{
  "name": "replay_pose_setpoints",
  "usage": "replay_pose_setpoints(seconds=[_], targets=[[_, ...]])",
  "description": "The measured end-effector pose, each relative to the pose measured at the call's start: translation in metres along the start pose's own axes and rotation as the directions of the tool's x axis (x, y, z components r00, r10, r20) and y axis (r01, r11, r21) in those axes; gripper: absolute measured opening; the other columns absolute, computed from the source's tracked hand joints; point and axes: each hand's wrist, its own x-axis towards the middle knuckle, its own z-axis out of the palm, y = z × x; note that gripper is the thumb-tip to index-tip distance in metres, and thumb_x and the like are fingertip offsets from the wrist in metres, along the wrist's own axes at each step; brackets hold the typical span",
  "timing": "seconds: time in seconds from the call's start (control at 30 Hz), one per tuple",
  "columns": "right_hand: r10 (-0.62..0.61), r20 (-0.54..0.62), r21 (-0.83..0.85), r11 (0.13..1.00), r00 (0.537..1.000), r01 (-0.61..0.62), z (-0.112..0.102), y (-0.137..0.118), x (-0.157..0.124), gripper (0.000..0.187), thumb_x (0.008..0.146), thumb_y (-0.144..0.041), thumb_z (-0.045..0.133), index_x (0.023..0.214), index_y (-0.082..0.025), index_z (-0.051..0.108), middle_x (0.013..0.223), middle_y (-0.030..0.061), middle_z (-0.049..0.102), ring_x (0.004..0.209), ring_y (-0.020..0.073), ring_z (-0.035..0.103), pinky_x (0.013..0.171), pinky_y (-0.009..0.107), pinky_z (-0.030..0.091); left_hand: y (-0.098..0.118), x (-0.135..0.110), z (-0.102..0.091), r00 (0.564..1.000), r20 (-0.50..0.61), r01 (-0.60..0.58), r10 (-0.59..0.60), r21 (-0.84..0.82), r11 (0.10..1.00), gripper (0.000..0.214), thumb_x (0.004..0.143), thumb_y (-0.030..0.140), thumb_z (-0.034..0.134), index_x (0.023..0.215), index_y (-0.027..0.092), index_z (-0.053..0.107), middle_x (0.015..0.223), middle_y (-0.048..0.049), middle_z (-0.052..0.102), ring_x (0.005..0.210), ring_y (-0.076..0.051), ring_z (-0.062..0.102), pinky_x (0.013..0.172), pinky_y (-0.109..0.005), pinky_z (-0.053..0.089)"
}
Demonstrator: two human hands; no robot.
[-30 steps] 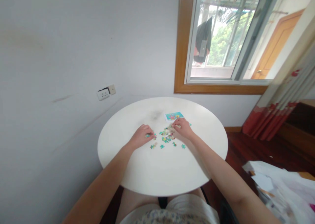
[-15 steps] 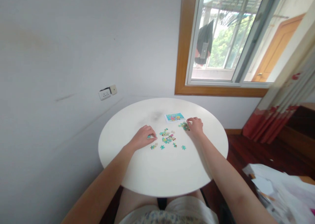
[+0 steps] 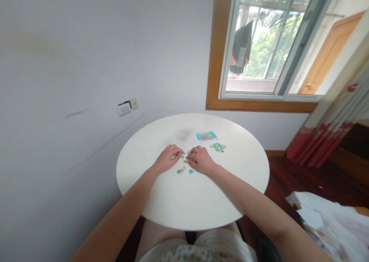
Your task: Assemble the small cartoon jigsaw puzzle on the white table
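Note:
On the white round table (image 3: 178, 204), my left hand (image 3: 168, 158) curls its thumb and fingers round a small jigsaw puzzle piece (image 3: 174, 156). My right hand (image 3: 201, 160) is palm down just to the right, its fingertips bent in on a puzzle piece (image 3: 185, 161) in the narrow gap between the hands. The right fingers and palm hide whatever lies beneath them. Nearer to me lie a small group of joined or overlapping pieces (image 3: 181, 170) and a single teal piece (image 3: 191, 171). Beyond my right hand is a pile of pieces (image 3: 218, 147).
A picture card (image 3: 205, 136) with cartoon figures on teal lies towards the back of the table. A wall with a socket (image 3: 123, 108) and a window (image 3: 259, 43) border the far side. White bags (image 3: 331, 219) are at the lower right.
My right hand has moved left and nearer, from the back pile to beside my left hand, covering the middle pieces. That pile is now uncovered. My left hand has barely moved.

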Motion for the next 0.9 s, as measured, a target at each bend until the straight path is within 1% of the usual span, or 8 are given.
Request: replay_pose_setpoints(seconds=[0.07,0.17,0.33,0.43,0.53,0.67,0.77,0.9], targets=[[0.009,0.004,-0.026,1.0,1.0,-0.009,-0.002,-0.003,-0.002,0.02,0.088,-0.036,0.062,0.099,-0.024,0.072,0.103,0.0061,0.063,0.104,0.022,0.046,0.087,0.037,0.031,-0.003,0.0,0.0,1.0,-0.025,0.015,-0.015,0.002,1.0,0.02,0.091,0.022,0.049,0.094,0.019,0.068,0.084,-0.0041,0.062,0.087,-0.02,0.054,0.083,-0.035,0.041],[0.047,0.026,-0.024,0.999,0.999,-0.047,-0.005,-0.005,-0.002,0.015,0.088,-0.032,0.062,0.096,-0.025,0.073,0.103,0.0058,0.063,0.105,0.022,0.046,0.086,0.036,0.031,-0.004,0.0,0.001,0.999,-0.04,0.018,-0.018,0.0,1.0,0.019,0.09,0.02,0.049,0.092,0.02,0.068,0.084,-0.0037,0.063,0.087,-0.02,0.054,0.083,-0.035,0.041],[0.155,0.057,0.058,0.986,0.986,-0.158,-0.003,-0.005,0.005,0.01,0.083,-0.027,0.065,0.088,-0.023,0.072,0.101,0.0052,0.064,0.105,0.0233,0.049,0.084,0.035,0.033,-0.001,0.0,0.001,0.999,-0.042,0.01,-0.01,0.001,1.0,0.019,0.089,0.019,0.049,0.09,0.02,0.068,0.084,-0.0032,0.063,0.087,-0.02,0.055,0.082,-0.034,0.041],[0.184,0.072,0.109,0.975,0.98,-0.192,-0.002,-0.001,0.007,0.011,0.079,-0.027,0.068,0.088,-0.023,0.073,0.1,0.0052,0.065,0.102,0.0232,0.051,0.083,0.034,0.034,-0.001,0.0,0.001,0.999,-0.035,0.008,-0.008,0.006,1.0,0.018,0.088,0.018,0.05,0.089,0.02,0.068,0.084,-0.0031,0.064,0.085,-0.019,0.055,0.081,-0.034,0.042],[0.186,0.066,0.151,0.969,0.98,-0.194,-0.001,0.002,0.007,0.009,0.077,-0.027,0.071,0.085,-0.024,0.073,0.096,0.0045,0.066,0.099,0.0225,0.053,0.083,0.033,0.036,0.001,-0.001,0.0,1.0,-0.015,0.005,-0.005,0.007,1.0,0.016,0.086,0.017,0.052,0.09,0.02,0.067,0.083,-0.0028,0.063,0.084,-0.019,0.056,0.081,-0.033,0.042],[0.141,0.048,0.173,0.974,0.989,-0.147,0.002,0.002,0.007,0.006,0.077,-0.029,0.071,0.078,-0.024,0.074,0.094,0.0044,0.067,0.099,0.0229,0.054,0.084,0.033,0.036,0.003,-0.001,0.0,1.0,0.01,0.009,-0.009,0.01,1.0,0.017,0.086,0.018,0.052,0.09,0.02,0.068,0.082,-0.003,0.062,0.084,-0.019,0.055,0.08,-0.032,0.043],[0.115,0.019,0.193,0.974,0.993,-0.116,0.003,0.005,0.009,0.005,0.078,-0.026,0.069,0.077,-0.024,0.074,0.095,0.0034,0.069,0.099,0.0228,0.055,0.086,0.034,0.037,0.004,-0.001,0.0,1.0,0.017,0.014,-0.014,0.011,1.0,0.017,0.087,0.019,0.051,0.09,0.02,0.068,0.083,-0.0034,0.062,0.085,-0.019,0.055,0.08,-0.033,0.043],[0.151,-0.049,0.194,0.971,0.987,-0.139,-0.006,0.025,0.01,0.01,0.076,-0.017,0.068,0.079,-0.024,0.075,0.095,0.0008,0.071,0.097,0.0188,0.059,0.09,0.031,0.039,0.004,0.0,0.0,1.0,0.014,0.017,-0.017,0.009,1.0,0.017,0.087,0.02,0.051,0.09,0.02,0.068,0.082,-0.0035,0.062,0.083,-0.019,0.054,0.08,-0.033,0.043]])
